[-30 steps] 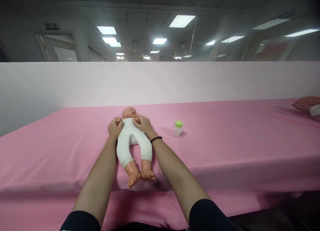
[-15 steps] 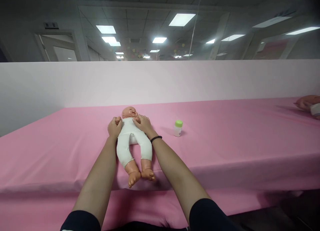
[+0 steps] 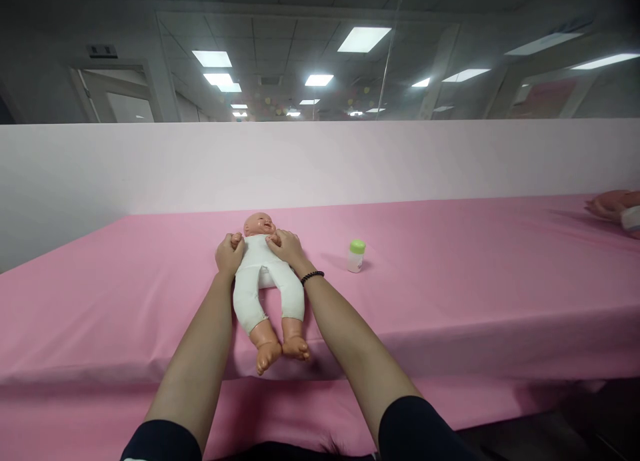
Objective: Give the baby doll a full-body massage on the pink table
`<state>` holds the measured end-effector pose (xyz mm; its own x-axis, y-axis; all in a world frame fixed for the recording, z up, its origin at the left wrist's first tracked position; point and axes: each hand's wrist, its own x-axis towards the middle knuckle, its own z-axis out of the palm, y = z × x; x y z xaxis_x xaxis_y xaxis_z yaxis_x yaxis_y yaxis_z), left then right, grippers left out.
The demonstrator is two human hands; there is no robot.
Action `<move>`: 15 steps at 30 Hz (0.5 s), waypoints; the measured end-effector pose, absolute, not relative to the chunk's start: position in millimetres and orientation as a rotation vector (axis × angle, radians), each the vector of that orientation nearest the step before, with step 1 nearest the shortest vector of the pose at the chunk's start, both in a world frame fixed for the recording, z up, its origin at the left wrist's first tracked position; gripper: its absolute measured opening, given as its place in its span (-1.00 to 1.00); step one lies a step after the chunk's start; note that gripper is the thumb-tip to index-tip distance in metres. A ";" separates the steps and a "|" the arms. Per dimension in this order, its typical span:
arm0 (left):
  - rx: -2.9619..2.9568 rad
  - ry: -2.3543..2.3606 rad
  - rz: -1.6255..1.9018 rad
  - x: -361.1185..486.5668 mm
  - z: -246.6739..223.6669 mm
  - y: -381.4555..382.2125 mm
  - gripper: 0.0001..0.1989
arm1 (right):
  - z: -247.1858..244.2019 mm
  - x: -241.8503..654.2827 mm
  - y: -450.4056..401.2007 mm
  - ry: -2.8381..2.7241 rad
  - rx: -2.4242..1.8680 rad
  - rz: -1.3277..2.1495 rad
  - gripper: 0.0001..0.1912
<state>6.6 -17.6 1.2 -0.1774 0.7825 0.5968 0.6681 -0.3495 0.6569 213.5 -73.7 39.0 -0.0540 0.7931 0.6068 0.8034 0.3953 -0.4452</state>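
A baby doll [image 3: 260, 256] with a white cloth body lies on its back on the pink-covered table [image 3: 450, 268], its head away from me and its feet at the front edge. My left hand [image 3: 230, 255] is closed around the doll's hand at the left of its chest. Around the doll's other hand, at the right of the chest, my right hand [image 3: 287, 247] is closed too. A black beaded bracelet [image 3: 313, 276] circles my right wrist. Right of the doll stands a small bottle [image 3: 356, 256] with a green cap, touched by neither hand.
At the far right edge lies part of another doll [image 3: 613, 206], cut off by the frame. A low white wall [image 3: 320, 164] runs behind the table, with glass above it reflecting ceiling lights.
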 end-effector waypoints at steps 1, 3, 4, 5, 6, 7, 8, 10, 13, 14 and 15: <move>1.940 1.721 1.568 6.5 0.9 -17.2 -0.79 | 39.1 213.4 -73.6 -1.823 -1.383 -0.015 -0.78; 1.941 1.719 1.571 6.6 0.4 -16.7 -0.79 | 38.9 213.2 -73.1 -1.822 -1.388 -0.018 -0.78; 1.942 1.717 1.572 6.7 0.2 -16.6 -0.79 | 38.8 213.1 -72.8 -1.822 -1.395 -0.022 -0.78; 1.941 1.718 1.573 6.8 0.3 -16.6 -0.79 | 38.7 213.1 -72.6 -1.822 -1.401 -0.024 -0.78; 1.941 1.720 1.572 6.9 0.4 -16.8 -0.79 | 38.7 213.1 -72.5 -1.823 -1.405 -0.023 -0.77; 1.939 1.723 1.571 7.0 0.8 -17.0 -0.79 | 38.7 213.1 -72.6 -1.825 -1.406 -0.021 -0.77; 1.938 1.724 1.568 7.1 1.2 -17.4 -0.79 | 38.8 213.1 -72.9 -1.825 -1.406 -0.017 -0.76; 1.935 1.729 1.564 7.3 2.0 -18.1 -0.79 | 39.4 213.2 -73.9 -1.825 -1.393 -0.004 -0.74; 1.934 1.730 1.563 7.4 2.4 -18.5 -0.79 | 40.6 213.3 -75.4 -1.833 -1.374 0.011 -0.71; 1.934 1.729 1.562 7.4 2.3 -18.4 -0.80 | 40.9 213.3 -75.7 -1.836 -1.373 0.015 -0.69; 1.933 1.727 1.563 7.4 2.1 -18.3 -0.80 | 41.1 213.3 -75.9 -1.837 -1.376 0.017 -0.69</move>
<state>7.4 -18.3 2.1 -0.1805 0.7852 0.5924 0.6673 -0.3447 0.6602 213.3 -75.9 41.1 -0.0655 0.8033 0.5920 0.7920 0.4027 -0.4588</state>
